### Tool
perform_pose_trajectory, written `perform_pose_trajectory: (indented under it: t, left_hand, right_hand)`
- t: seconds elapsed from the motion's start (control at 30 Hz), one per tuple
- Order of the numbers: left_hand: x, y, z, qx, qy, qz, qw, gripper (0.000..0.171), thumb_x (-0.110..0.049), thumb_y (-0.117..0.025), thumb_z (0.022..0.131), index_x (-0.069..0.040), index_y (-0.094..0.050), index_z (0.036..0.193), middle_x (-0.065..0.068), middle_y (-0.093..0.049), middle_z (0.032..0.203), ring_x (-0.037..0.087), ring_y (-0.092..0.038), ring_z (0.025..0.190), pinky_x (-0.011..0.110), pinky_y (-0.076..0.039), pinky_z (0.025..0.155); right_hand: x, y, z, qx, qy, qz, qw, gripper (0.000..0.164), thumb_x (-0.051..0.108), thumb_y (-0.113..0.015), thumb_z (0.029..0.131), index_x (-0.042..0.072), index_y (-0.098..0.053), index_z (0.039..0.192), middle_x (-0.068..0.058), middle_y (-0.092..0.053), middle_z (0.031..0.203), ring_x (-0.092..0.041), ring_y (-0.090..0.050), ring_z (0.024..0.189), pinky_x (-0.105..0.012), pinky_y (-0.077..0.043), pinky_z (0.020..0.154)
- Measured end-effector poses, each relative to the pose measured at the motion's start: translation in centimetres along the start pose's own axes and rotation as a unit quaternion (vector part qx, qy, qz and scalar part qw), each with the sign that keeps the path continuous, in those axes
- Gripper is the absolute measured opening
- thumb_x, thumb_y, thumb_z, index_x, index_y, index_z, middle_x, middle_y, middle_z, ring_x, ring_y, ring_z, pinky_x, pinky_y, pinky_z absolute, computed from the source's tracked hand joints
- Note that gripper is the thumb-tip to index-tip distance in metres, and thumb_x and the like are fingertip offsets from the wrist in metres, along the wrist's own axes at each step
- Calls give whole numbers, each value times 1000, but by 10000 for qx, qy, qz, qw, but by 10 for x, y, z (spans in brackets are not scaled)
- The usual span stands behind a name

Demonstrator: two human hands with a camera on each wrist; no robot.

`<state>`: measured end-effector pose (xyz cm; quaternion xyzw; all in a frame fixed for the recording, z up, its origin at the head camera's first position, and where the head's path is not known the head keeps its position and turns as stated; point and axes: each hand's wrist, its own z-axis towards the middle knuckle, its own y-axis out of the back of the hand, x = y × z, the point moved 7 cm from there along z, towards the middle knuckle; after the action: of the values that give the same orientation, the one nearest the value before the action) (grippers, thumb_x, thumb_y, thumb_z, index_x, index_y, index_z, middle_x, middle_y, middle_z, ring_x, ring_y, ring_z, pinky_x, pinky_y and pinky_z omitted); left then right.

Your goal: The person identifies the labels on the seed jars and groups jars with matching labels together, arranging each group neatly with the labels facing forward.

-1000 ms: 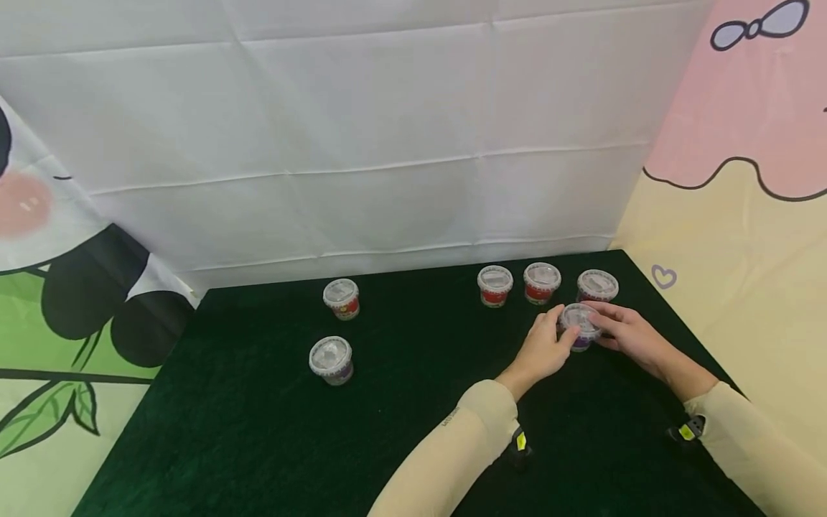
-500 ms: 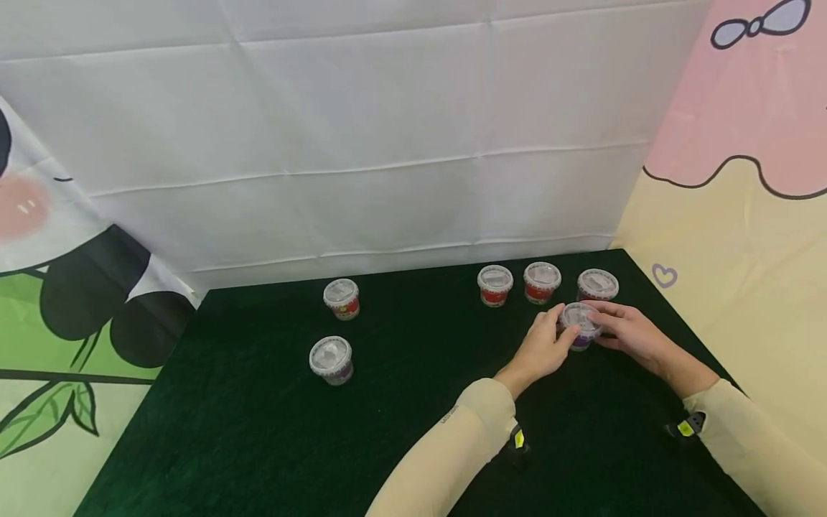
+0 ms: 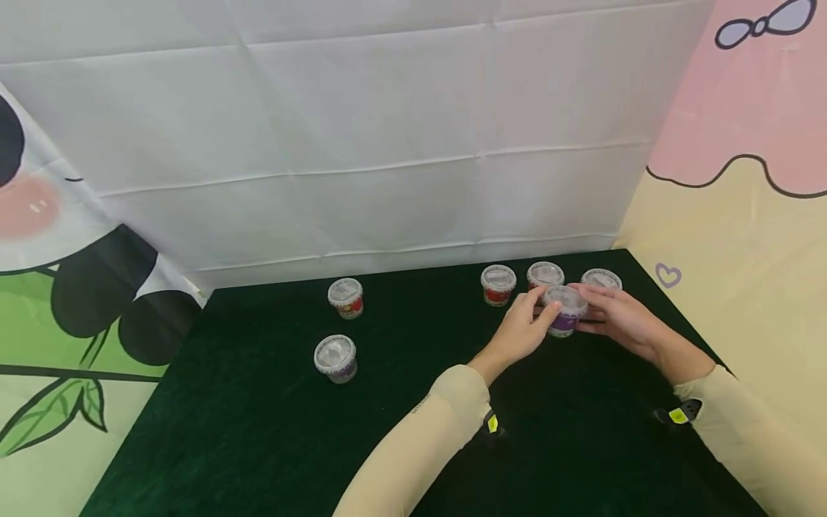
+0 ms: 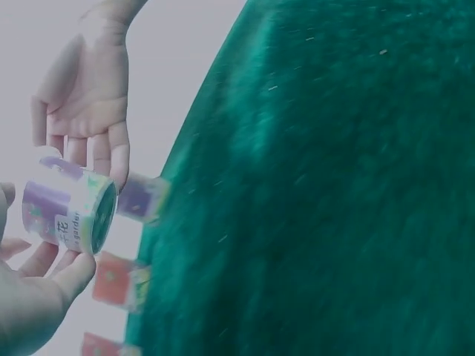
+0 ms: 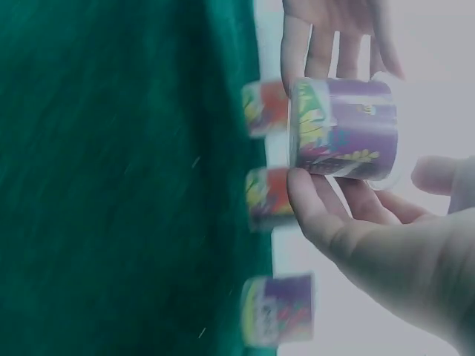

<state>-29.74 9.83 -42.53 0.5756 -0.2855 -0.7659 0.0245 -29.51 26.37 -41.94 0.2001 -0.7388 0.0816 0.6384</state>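
Observation:
A small clear-lidded tub with a purple floral label (image 3: 563,322) is held between both hands, raised off the table. My left hand (image 3: 517,332) grips its left side, thumb toward me and fingers behind. On the opposite side, my right hand (image 3: 625,324) holds it with fingers and thumb around the wall. In the right wrist view the purple tub (image 5: 349,126) lies between the fingers of both hands. Behind it, a red-labelled tub (image 3: 545,273) and another purple-labelled tub (image 3: 601,278) are partly hidden by the hands.
Another red-labelled tub (image 3: 498,285) stands in the back row, left of the hands. Farther left are a red-labelled tub (image 3: 345,298) and a purple-labelled tub (image 3: 336,358). Dark green cloth covers the table (image 3: 258,438); a white sheet (image 3: 388,143) hangs behind it.
Both hands have lifted the purple tub and carried it left, from before the rear purple tub to before the red one beside it. The other tubs stay put.

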Motion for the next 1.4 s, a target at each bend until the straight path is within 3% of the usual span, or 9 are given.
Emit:
perform_pose_trajectory:
  t: [0.2,0.5,0.67,0.87,1.1,1.4]
  left_hand:
    - [-2,36,-7,-69,-7,-530,9986,58,-46,-44,108,-11,-41,155,7,-57,136,13,-61,114,26,-52,96]
    - [-4,95,-29,-64,32,-1584,9873,56,-46,-43,109,-11,-43,153,9,-56,135,22,-60,121,35,-55,95]
    - [-3,125,-46,-93,73,-1686,9856,55,-47,-42,109,-12,-44,151,11,-56,138,26,-61,120,39,-56,95]
    - [4,155,-69,-127,161,-1622,9865,52,-44,-40,110,-12,-45,151,14,-55,138,31,-61,117,43,-55,96]
    - [18,173,-91,4,394,-1484,9881,55,-50,-39,108,-15,-44,151,12,-53,140,30,-60,118,42,-55,96]
    - [35,180,-105,-100,653,-1675,9836,55,-49,-41,108,-15,-45,150,14,-52,139,31,-58,117,42,-54,97]
  right_hand:
    - [27,-26,2,241,162,108,9995,69,46,-36,110,3,-20,161,-25,-29,154,-29,-49,127,-28,-51,97]
    - [67,-69,12,770,567,473,9943,62,33,-45,110,1,-24,159,-20,-37,148,-23,-54,124,-31,-51,101]
    - [81,-93,22,1067,740,649,9894,59,29,-46,110,0,-28,158,-21,-37,150,-27,-53,127,-35,-51,102]
    - [85,-121,34,1301,669,862,9855,57,28,-48,109,2,-31,157,-22,-39,149,-30,-56,124,-39,-51,103]
    - [79,-151,44,1669,675,1050,9780,60,29,-48,109,0,-27,158,-23,-38,152,-31,-56,125,-42,-48,106]
    - [70,-170,53,1762,748,1016,9762,58,27,-50,109,-1,-31,156,-22,-44,147,-32,-56,123,-43,-49,105]
